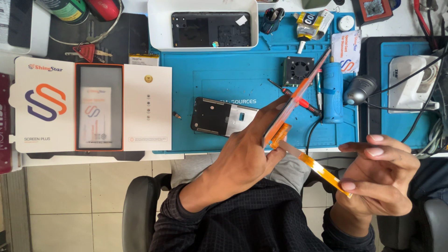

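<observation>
My left hand point(242, 154) grips a thin phone display panel point(298, 93) edge-on, tilted up over the blue work mat point(224, 79). An orange flex ribbon point(317, 170) hangs from the panel's lower end. My right hand point(380, 179) pinches the ribbon's far tip between thumb and fingers. Below the panel on the mat lies an opened phone frame point(219, 116), dark with a silver inner plate.
An opened white and orange screen box point(93, 107) lies at the left. A white tray point(158, 28) with a dark phone back stands behind. A small fan point(297, 70), blue cylinder point(332, 91), red screwdriver point(303, 100), glue tube point(305, 25) and cables point(420, 107) crowd the right.
</observation>
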